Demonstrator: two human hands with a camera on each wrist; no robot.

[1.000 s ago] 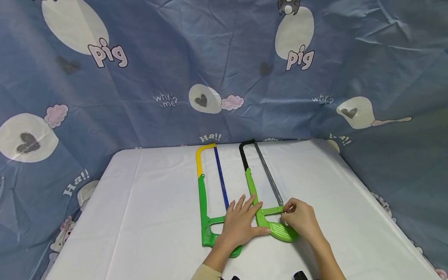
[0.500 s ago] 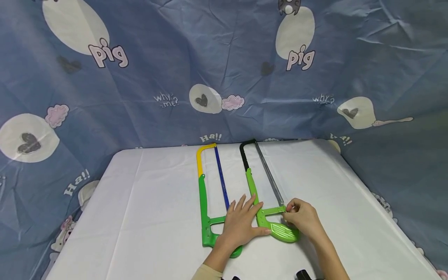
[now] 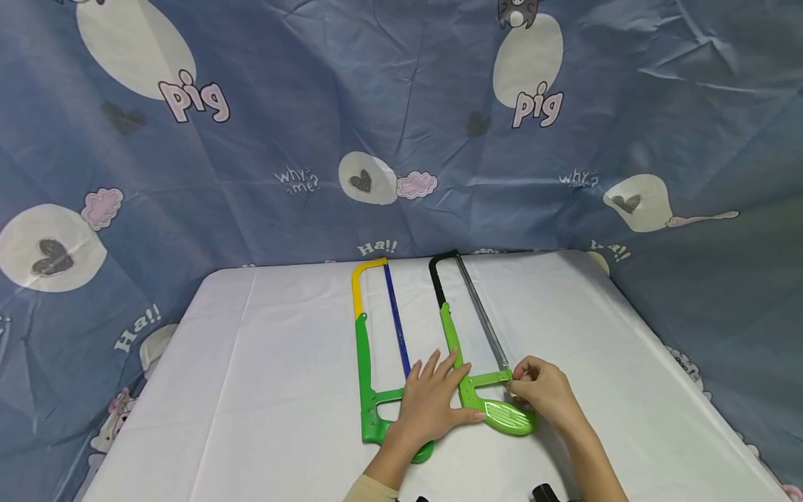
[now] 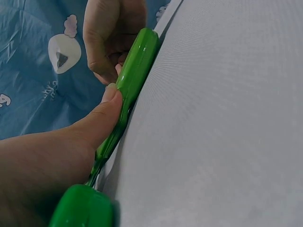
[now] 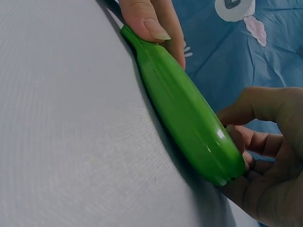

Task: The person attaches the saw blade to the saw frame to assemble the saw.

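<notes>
Two hacksaws lie on the white-covered table. The light green hacksaw (image 3: 450, 328) has a black front frame and a grey blade (image 3: 483, 314). To its left is a darker green hacksaw (image 3: 364, 348) with a yellow front and a blue blade (image 3: 396, 314). My left hand (image 3: 429, 404) rests with spread, straight fingers across both saws, covering part of the darker one. Its thumb (image 4: 106, 109) touches the light green frame by the grip. My right hand (image 3: 544, 394) pinches at the blade-side end of the light green saw's lower arm; the small part between its fingertips is hidden.
The white table cover (image 3: 282, 390) spreads around the saws. A blue printed cloth (image 3: 401, 125) hangs behind the table and along its sides. A small black object (image 3: 544, 493) shows at the bottom edge near my right forearm.
My right hand has shifted slightly to the right, and the lower end of the light green hacksaw with it. My left hand stays in place.
</notes>
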